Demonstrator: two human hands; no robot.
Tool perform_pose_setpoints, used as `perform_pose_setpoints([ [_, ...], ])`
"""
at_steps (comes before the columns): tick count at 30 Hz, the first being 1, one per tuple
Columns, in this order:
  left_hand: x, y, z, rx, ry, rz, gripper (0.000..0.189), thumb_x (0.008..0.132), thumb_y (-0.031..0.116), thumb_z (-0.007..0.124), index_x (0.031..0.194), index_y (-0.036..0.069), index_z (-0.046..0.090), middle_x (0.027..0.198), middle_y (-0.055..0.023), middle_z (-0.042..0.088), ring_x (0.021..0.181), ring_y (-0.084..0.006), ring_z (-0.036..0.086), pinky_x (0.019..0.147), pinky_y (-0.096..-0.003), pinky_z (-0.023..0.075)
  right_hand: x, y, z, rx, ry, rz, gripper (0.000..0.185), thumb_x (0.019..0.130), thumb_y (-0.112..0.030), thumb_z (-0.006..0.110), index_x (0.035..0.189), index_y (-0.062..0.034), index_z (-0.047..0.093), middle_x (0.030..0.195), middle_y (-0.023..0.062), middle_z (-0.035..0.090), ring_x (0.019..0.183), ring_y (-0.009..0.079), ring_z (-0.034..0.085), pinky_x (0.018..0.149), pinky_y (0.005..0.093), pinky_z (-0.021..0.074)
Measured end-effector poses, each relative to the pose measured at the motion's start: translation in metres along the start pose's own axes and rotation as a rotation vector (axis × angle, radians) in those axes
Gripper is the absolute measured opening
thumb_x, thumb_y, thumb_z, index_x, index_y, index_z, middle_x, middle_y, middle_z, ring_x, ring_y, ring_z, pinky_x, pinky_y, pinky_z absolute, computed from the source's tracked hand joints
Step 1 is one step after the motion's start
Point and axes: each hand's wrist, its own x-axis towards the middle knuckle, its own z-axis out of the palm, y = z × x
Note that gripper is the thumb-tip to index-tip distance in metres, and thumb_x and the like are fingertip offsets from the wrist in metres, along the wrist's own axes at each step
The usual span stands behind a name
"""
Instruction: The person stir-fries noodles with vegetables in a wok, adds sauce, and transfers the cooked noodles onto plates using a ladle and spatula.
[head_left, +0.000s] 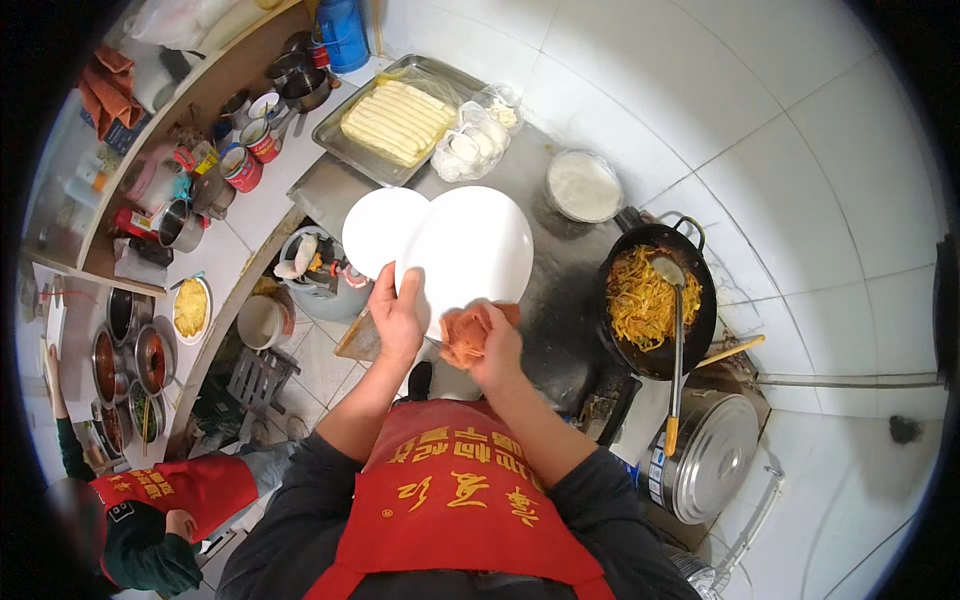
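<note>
Two white plates are in front of me, one overlapping the other: the larger plate on the right, the other plate on the left. My left hand grips them at their near edges, thumb on top. An orange-brown cloth is bunched in my right hand, pressed against the near rim of the larger plate. To the right, a black wok holds fried noodles and a metal ladle with a yellow handle end.
A metal tray of pale dough strips, bagged dough and a white-filled bowl stand at the back. A lidded steel pot is at right. Left, a counter bears cans, pots and a plate of yellow food; a co-worker in a red apron stands there.
</note>
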Motion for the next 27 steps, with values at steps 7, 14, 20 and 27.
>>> perform_pose_setpoints([
  [7, 0.036, -0.005, -0.008, 0.047, -0.208, -0.367, 0.025, 0.092, 0.010, 0.066, 0.112, -0.005, 0.064, 0.107, -0.0079, 0.067, 0.085, -0.0150, 0.063, 0.075, -0.0293, 0.0513, 0.016, -0.085, -0.011, -0.748, 0.114, -0.561, 0.028, 0.085, -0.016, 0.067, 0.105, 0.0006, 0.058, 0.099, 0.0096, 0.067, 0.086, 0.0232, 0.067, 0.074, 0.0352, 0.0536],
  [14, -0.007, -0.113, 0.003, -0.059, 0.109, -0.524, 0.031, 0.092, 0.009, 0.065, 0.119, -0.006, 0.062, 0.107, -0.0081, 0.067, 0.092, -0.0188, 0.062, 0.082, -0.0333, 0.0501, -0.007, 0.007, -0.044, 0.071, 0.323, 0.249, 0.022, 0.090, -0.014, 0.062, 0.108, -0.0015, 0.058, 0.102, 0.0119, 0.065, 0.086, 0.0285, 0.068, 0.066, 0.0447, 0.0578],
  [20, -0.017, -0.155, -0.029, 0.111, -0.024, -0.825, 0.025, 0.095, 0.017, 0.061, 0.114, 0.001, 0.062, 0.097, -0.0073, 0.067, 0.083, -0.0169, 0.064, 0.071, -0.0347, 0.0534, 0.023, 0.007, -0.094, -0.123, 0.446, 0.100, 0.021, 0.089, -0.010, 0.058, 0.106, 0.0026, 0.057, 0.101, 0.0135, 0.064, 0.083, 0.0311, 0.069, 0.063, 0.0445, 0.0589],
  [27, 0.067, -0.149, -0.119, 0.144, 0.346, -0.645, 0.022, 0.095, 0.018, 0.053, 0.105, -0.001, 0.056, 0.085, -0.0120, 0.063, 0.071, -0.0203, 0.065, 0.060, -0.0317, 0.0550, 0.060, 0.035, -0.112, -0.148, 0.434, 0.053, 0.025, 0.090, -0.016, 0.059, 0.110, -0.0014, 0.057, 0.102, 0.0149, 0.064, 0.081, 0.0330, 0.068, 0.061, 0.0474, 0.0569],
])
